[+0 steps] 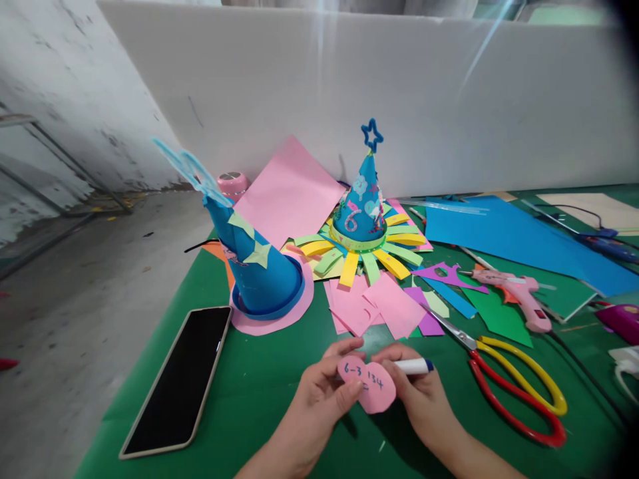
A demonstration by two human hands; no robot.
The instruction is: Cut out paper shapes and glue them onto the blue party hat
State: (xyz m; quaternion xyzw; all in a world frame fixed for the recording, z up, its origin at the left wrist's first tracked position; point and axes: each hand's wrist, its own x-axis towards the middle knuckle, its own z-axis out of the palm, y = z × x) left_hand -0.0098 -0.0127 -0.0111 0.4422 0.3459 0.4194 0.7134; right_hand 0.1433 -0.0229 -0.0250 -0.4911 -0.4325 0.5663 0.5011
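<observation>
A pink paper heart [378, 398] with handwriting on it, reading roughly "6-3 134", is pinched between the thumb and fingers of my left hand [324, 392]. My right hand [419, 392] grips a white marker [410, 366] with a dark blue end, its thumb against the heart's right edge. Just beyond my hands lie pink paper sheets [394, 306] and purple scraps. To the right rest scissors [474, 346] with one yellow and one red handle. A blue paper cone hat [267, 283] on a pink brim leans at the left.
A decorated blue cone hat [362, 206] with yellow and green strips stands farther back. A phone [180, 379] lies left on the green table [259, 399]. A pink glue gun [514, 286] with a cord lies right, near blue sheets [504, 229]. A white board [399, 100] rises behind.
</observation>
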